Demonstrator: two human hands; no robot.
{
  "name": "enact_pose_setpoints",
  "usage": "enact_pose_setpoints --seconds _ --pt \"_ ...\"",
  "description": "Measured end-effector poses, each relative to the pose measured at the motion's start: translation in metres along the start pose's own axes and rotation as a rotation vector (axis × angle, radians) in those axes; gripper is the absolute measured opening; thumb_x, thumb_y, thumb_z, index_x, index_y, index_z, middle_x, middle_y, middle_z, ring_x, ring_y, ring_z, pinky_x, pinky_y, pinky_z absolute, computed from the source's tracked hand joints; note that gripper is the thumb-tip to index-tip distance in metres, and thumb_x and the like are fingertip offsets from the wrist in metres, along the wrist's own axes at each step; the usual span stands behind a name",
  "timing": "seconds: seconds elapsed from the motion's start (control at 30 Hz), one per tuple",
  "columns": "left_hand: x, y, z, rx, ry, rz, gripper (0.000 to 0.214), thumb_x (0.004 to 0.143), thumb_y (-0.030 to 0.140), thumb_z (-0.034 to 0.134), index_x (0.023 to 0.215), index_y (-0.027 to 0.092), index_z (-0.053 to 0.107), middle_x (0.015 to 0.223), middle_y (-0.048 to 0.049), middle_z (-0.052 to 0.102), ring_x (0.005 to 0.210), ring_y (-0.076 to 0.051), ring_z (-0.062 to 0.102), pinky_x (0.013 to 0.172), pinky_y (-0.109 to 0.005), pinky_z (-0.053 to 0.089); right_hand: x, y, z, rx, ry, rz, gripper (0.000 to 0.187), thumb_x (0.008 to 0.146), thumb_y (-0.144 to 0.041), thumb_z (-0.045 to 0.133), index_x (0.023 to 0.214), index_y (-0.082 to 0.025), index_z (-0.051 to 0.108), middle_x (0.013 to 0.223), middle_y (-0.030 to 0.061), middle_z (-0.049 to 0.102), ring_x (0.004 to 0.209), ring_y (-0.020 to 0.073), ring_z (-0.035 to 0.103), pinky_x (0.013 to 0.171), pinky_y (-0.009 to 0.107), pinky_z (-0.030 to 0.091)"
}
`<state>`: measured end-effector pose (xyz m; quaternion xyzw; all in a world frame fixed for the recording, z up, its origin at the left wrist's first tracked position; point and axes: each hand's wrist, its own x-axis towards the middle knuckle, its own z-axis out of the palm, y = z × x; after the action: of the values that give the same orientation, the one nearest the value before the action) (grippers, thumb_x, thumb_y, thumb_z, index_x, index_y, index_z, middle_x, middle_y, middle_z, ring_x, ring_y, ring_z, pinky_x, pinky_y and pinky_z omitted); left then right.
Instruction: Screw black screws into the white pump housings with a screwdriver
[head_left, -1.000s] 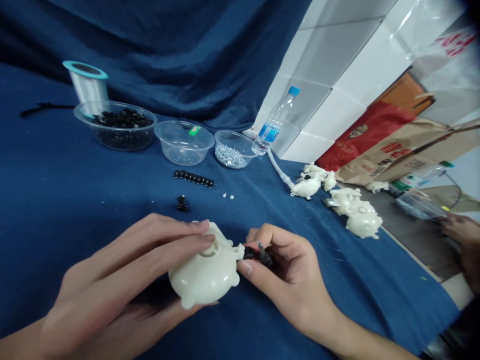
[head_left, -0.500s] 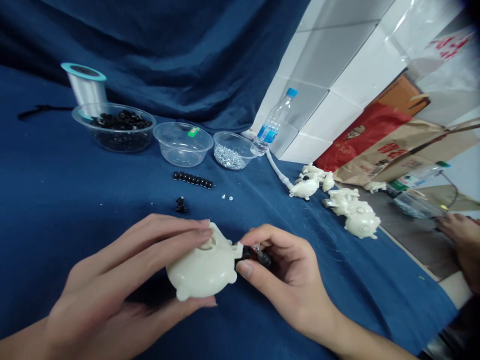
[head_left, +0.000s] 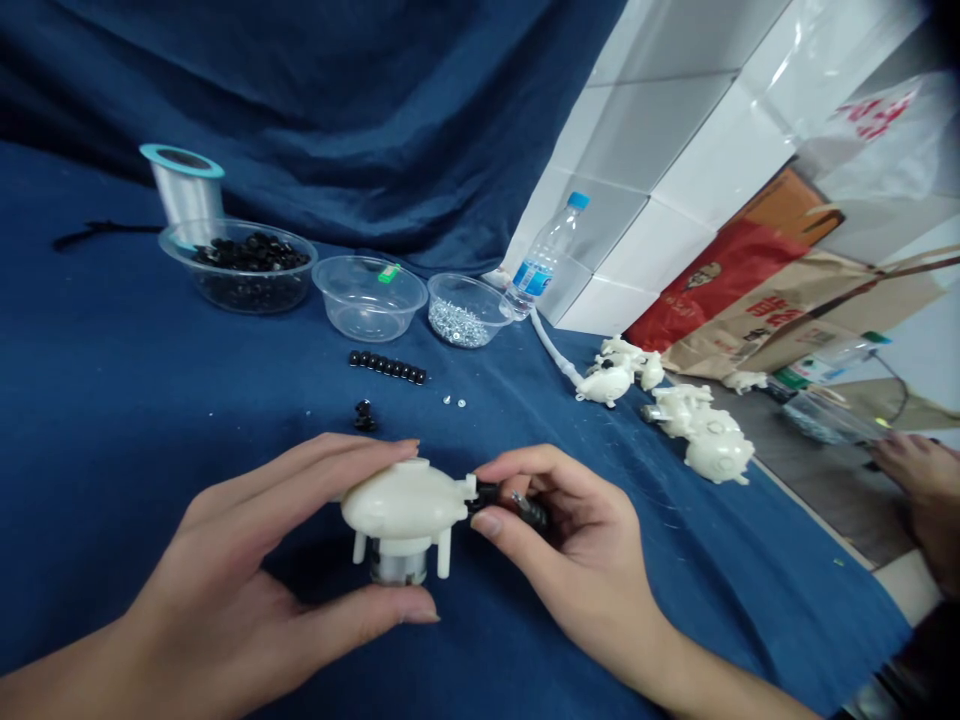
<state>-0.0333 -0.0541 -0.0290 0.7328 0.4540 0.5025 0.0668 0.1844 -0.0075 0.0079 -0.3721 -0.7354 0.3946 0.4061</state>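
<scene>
Lying on blue cloth (head_left: pixel 112 400), black beads (head_left: pixel 386 368) line up.

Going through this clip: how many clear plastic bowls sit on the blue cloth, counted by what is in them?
Bowl of black pieces: 1
Bowl of silver screws: 1
Bowl with only a small green bit: 1
Total: 3
</scene>
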Motion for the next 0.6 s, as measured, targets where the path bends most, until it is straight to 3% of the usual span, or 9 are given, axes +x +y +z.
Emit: enact_pose_setpoints --seconds 0.23,0.6 --pt "-0.0024 -0.0005 0.0008 -0.047 -0.005 -0.031 0.057 0.078 0.05 0.079 0.13 0.035 0.059 0.12 0.0042 0.071 0.107 -0.016 0.07 0.09 -0.019 0.059 -0.0022 0.0016 -0.0022 -0.021 -0.015 -0.03 0.022 0.083 -0.02 0.077 0.103 -0.027 0.073 0.068 -0.005 0.053 0.058 0.0085 0.049 0.053 0.02 0.042" --pt "-0.0036 -0.0015 -0.0003 -0.065 -0.011 -0.021 0.06 0.077 0.053 0.078 0.131 0.035 0.058 0.119 0.0053 0.071 0.106 -0.015 0.07 0.092 -0.018 0.058 0.0001 0.0008 -0.0005 -0.052 -0.003 -0.063 0.018 0.077 -0.02 0.082 0.093 -0.025 0.076 0.065 -0.0044 0.057 0.053 0.0079 0.051 0.049 0.019 0.044"
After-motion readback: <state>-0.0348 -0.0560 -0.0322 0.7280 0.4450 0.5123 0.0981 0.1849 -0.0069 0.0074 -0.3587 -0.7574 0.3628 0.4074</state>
